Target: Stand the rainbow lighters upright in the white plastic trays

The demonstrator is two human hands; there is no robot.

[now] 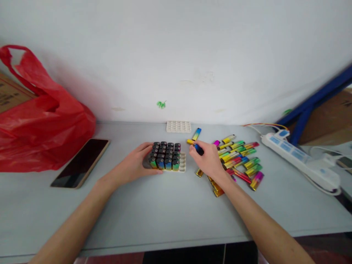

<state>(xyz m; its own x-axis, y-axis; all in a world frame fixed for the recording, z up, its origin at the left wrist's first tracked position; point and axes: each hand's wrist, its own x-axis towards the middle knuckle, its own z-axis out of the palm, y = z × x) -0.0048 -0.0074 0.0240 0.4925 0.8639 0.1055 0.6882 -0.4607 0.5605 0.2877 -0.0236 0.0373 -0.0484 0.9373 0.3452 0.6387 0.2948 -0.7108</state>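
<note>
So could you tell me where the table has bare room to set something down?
Bare table runs along the near edge, between the forearms, and between phone and left hand. It is crowded around the tray and loose lighters by the right hand.

Glossy lighters (242, 157), crinkled plastic bag (44, 121), matt table (165, 209)

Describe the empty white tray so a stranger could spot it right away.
Start at the grey table and look to its far edge, against the white wall. There, just behind the tray packed with lighters under the left hand, lies the empty white tray. Unlike its neighbour, every slot is bare.
</note>
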